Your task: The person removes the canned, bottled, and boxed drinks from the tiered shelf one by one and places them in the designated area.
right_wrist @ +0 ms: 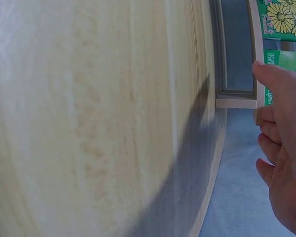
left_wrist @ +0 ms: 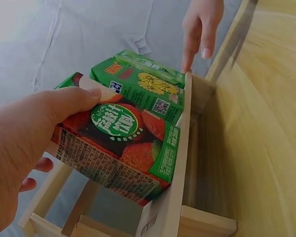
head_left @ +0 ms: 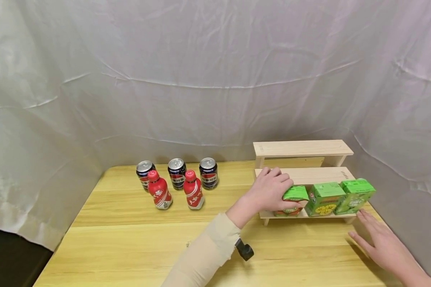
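**Left hand on the strawberry carton at the rack**

I see my left hand [head_left: 271,190] curled around the red-and-green carton [head_left: 293,198], thumb on its face, holding it on the lowest step of the wooden rack [head_left: 309,174]. At its 3 o'clock stand two green cartons [head_left: 325,198] on the same step. My right hand [head_left: 382,243] rests flat, fingers straight and loosely spread, on the table [head_left: 129,247] at the rack's 5 o'clock. At 9 o'clock, well apart, stand three cans [head_left: 176,172] and two red bottles [head_left: 159,190].

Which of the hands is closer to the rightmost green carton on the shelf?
Right. The right hand lies open on the table just below the rightmost green carton; the left hand grips the strawberry carton at the row's other end.
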Tool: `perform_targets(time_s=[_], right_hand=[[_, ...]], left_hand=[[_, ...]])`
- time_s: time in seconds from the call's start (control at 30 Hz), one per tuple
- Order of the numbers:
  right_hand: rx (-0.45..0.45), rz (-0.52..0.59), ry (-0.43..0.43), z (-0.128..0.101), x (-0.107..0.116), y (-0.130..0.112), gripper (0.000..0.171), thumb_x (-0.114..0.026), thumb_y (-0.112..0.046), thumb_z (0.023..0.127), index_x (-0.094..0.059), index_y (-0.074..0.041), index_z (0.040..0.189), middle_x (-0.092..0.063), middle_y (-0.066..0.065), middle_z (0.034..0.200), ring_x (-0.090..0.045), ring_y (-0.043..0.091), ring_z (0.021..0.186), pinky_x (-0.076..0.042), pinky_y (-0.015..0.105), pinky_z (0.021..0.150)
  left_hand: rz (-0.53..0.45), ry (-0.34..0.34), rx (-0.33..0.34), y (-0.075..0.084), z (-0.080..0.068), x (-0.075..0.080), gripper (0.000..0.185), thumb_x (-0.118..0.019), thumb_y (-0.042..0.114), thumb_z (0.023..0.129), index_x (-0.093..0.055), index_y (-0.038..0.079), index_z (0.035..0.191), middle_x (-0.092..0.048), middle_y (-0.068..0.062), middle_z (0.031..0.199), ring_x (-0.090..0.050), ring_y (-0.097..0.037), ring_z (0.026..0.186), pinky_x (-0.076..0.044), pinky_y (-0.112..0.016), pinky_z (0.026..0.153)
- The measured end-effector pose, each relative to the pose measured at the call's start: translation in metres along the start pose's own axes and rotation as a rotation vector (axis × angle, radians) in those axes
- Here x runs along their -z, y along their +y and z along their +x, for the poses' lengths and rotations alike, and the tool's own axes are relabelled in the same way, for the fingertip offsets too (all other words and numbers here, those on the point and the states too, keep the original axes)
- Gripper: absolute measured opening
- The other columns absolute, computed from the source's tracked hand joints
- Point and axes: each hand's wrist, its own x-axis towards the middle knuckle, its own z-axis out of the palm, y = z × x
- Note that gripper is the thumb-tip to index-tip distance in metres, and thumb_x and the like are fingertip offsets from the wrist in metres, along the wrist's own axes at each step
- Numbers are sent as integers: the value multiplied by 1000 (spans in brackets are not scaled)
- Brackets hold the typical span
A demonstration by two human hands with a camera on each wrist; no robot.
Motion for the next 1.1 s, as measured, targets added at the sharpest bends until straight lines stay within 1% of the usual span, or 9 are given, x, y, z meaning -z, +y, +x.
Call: perform_targets(time_s=[0.1,0.2,0.27,0.43,0.53,0.67,0.83,1.0,1.1], right_hand=[[4,-6,7,1,0,0,73,-57,-32,98,-26,14,146,-22,37,152,-4,41,150,20,22,115],[12,-14,15,1,-1,0,74,-58,-32,97,-26,14,146,-20,36,153,1,36,151,20,22,115],[19,-15,25,1,-2,0,73,-58,-31,97,-27,14,146,-22,36,153,0,35,151,19,21,115],[14,-7,18,1,-3,-1,74,-58,-32,97,-26,13,147,-22,36,153,-4,40,150,18,26,117],[13,-6,13,2,-2,-1,74,-58,-31,97,-26,14,146,-23,37,152,-5,41,149,19,26,117],[-1,-11,2,3,-1,0,74,-58,-32,97,-27,15,145,-23,38,151,-9,47,147,19,28,117],[-23,-11,-17,2,-1,0,75,-57,-34,97,-26,15,145,-20,38,152,-12,52,144,18,35,118],[-19,-8,-13,2,-1,-1,75,-57,-33,98,-26,15,145,-18,38,153,-11,52,144,19,32,117],[-24,-8,-12,2,-1,-1,76,-57,-34,97,-26,16,145,-18,38,152,-10,52,144,20,31,116]], left_hand=[[4,27,0,-4,-4,2,52,-47,78,83,-58,31,101,-56,19,98,-44,-8,94,-33,-29,83],[3,44,11,-9,-10,7,51,-48,77,82,-58,31,100,-57,18,98,-45,-8,95,-33,-29,83],[-1,55,17,-12,-15,11,51,-49,77,82,-58,30,100,-57,18,99,-45,-8,95,-33,-29,83],[-8,69,35,-22,-28,17,51,-50,76,82,-58,29,99,-58,17,99,-46,-9,97,-34,-29,85],[0,73,40,-28,-38,22,50,-50,76,82,-58,29,98,-59,16,99,-47,-9,97,-35,-30,86],[-1,72,45,-37,-51,31,50,-52,74,82,-59,28,99,-61,16,102,-48,-10,99,-36,-31,89],[-18,78,52,-48,-67,43,49,-54,72,82,-61,27,100,-64,15,104,-49,-11,101,-37,-32,90],[-38,95,56,-58,-83,50,46,-56,71,82,-61,27,94,-66,15,102,-50,-12,99,-37,-32,90],[-35,106,47,-63,-93,56,47,-56,71,82,-60,26,92,-66,15,102,-50,-12,99,-38,-32,90]])
